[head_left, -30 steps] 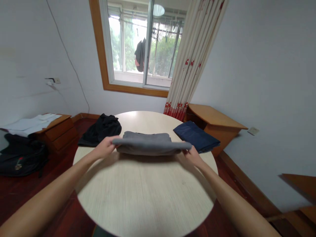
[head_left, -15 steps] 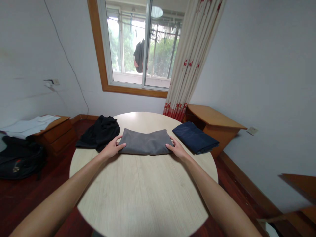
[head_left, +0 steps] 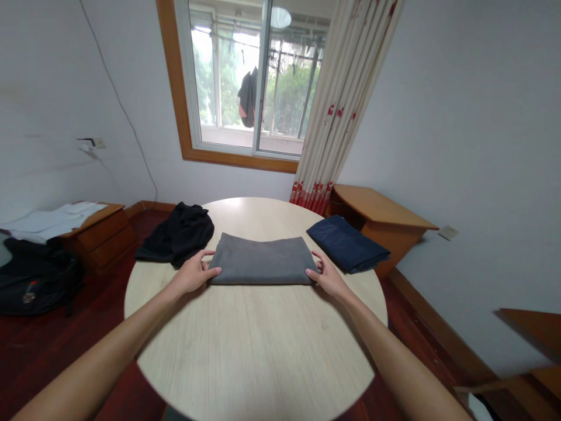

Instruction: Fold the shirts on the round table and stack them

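A folded grey garment (head_left: 263, 260) lies flat in the middle of the round pale wooden table (head_left: 254, 345). My left hand (head_left: 193, 273) pinches its near left corner between thumb and fingers. At the near right corner my right hand (head_left: 328, 277) does the same, fingertips on the cloth's edge. A crumpled black garment (head_left: 179, 233) sits at the table's left side. On the right lies a folded navy garment (head_left: 347, 242).
A low wooden cabinet (head_left: 103, 231) with white cloth on it stands left, a black bag (head_left: 35, 280) on the red floor beside it. Another wooden cabinet (head_left: 377, 216) is at the right by the curtain (head_left: 342, 105). The window (head_left: 249, 76) is behind the table.
The grey garment's lifted near half was folded over and laid flat. My hands then slid to its near corners and the cloth now lies smooth and squared.
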